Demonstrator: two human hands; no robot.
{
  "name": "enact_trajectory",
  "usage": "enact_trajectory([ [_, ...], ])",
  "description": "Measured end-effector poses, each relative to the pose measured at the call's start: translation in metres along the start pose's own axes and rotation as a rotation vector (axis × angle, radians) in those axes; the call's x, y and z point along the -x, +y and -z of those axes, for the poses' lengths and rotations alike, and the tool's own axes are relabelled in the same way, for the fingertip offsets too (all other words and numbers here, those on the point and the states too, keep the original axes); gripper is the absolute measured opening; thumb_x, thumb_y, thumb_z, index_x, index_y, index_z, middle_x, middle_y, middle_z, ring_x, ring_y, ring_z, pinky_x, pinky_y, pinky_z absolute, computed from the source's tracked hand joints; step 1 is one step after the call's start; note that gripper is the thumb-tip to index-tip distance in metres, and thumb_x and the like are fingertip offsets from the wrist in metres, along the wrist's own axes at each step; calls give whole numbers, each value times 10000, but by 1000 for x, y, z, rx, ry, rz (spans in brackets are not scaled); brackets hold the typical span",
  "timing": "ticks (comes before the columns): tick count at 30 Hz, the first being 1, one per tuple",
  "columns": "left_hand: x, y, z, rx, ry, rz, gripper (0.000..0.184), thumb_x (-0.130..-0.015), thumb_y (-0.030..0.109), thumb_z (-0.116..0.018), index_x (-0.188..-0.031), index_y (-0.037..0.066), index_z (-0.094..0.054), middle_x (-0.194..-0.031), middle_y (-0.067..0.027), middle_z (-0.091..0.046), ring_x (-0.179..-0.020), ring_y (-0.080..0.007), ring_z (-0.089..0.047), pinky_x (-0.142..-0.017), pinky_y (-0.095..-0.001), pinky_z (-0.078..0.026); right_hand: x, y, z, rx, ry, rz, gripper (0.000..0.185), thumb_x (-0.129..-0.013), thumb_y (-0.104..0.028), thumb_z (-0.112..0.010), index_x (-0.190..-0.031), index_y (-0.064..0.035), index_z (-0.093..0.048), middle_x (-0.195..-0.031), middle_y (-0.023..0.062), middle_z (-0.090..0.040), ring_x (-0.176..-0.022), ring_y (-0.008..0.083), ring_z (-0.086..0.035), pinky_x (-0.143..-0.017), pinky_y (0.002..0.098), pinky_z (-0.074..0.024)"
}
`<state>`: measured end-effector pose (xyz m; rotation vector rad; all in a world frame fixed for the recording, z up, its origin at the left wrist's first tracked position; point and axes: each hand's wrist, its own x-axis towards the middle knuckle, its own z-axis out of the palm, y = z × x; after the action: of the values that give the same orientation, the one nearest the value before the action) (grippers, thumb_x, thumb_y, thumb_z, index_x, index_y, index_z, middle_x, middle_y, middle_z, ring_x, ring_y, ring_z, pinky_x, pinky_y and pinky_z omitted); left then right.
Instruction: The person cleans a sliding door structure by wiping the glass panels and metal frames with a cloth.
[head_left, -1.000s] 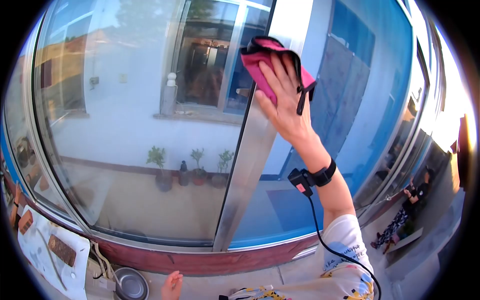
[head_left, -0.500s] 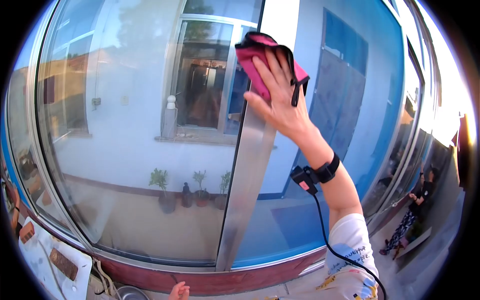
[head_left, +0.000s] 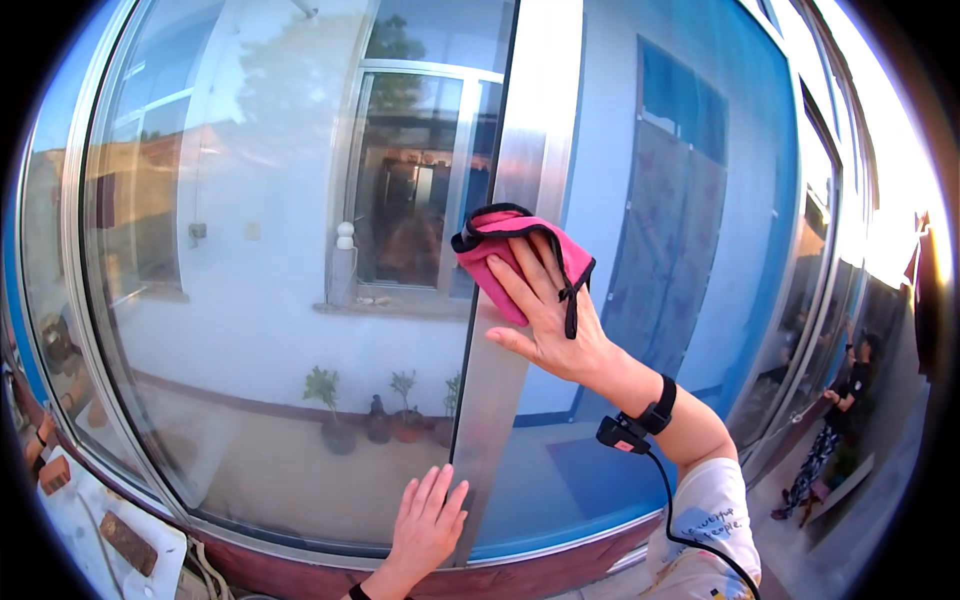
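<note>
A pink cleaning cloth [head_left: 490, 275] with black edging lies against the silver metal post [head_left: 500, 360] between two window panes. My right hand [head_left: 560, 315] holds it there, palm toward the post, fingers stretched over the cloth and thumb out to the left. One black-edged corner hangs over the back of that hand. Lower down, my left hand [head_left: 428, 520] is raised with fingers apart and nothing in it, in front of the bottom of the left glass pane [head_left: 250, 470]. Whether it touches the glass I cannot tell.
A white board [head_left: 85, 520] with a brick [head_left: 128, 543] on it lies at lower left. Another person's hand [head_left: 45, 430] shows at the left edge. On the right, a person in dark clothes [head_left: 845, 390] stands by the windows. A black cable [head_left: 668, 500] runs from my right wrist.
My right hand has slid down the metal post with the cloth. My left hand has risen from the bottom edge and its fingers have spread.
</note>
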<state>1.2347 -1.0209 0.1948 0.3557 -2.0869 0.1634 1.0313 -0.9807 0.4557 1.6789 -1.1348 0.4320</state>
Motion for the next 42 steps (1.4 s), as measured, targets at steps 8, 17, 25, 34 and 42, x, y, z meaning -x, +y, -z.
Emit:
enact_trajectory([
  [8, -154, 4, -11, -182, 208, -255, 600, -868, 302, -636, -1373, 34, -454, -1463, -147, -389, -1366, -301, -355, -1105, -442, -277, -149, 105, 33, 226, 450, 56, 524, -944, -401, -486, -1332, -51, -505, -1413, 212, -424, -1337, 390, -345, -1090, 480, -298],
  [17, -191, -5, -33, -307, 234, -227, 565, -924, 310, -505, -1397, 11, -426, -1486, -141, -373, -1385, -274, -342, -1122, -435, -241, -306, 204, 106, 272, 421, -273, 556, -965, -432, -325, -1407, -104, -408, -1487, 173, -345, -1390, 343, -288, -1130, 417, -265],
  [25, -193, -5, -42, -397, 290, -201, 535, -893, 247, -480, -1388, 44, -459, -1476, -96, -406, -1373, -237, -371, -1139, -422, -226, -374, 235, 121, 346, 343, -369, 556, -971, -413, -275, -1427, -111, -376, -1515, 179, -292, -1397, 343, -275, -1141, 435, -236],
  [34, -197, 0, -34, -361, 278, -231, 533, -906, 264, -492, -1378, 17, -457, -1468, -149, -400, -1371, -283, -369, -1129, -441, -245, -199, 152, 44, 213, 482, 35, 526, -954, -382, -442, -1374, -66, -451, -1441, 195, -398, -1361, 370, -319, -1098, 462, -285],
  [42, -147, 3, 4, 51, 497, -350, 565, -918, 365, -549, -1334, -10, -472, -1412, -229, -429, -1319, -378, -407, -1100, -475, -284, -10, 1, -9, -14, 165, -42, 505, -866, -253, -600, -1330, -72, -516, -1427, 169, -418, -1308, 361, -389, -1055, 472, -343],
])
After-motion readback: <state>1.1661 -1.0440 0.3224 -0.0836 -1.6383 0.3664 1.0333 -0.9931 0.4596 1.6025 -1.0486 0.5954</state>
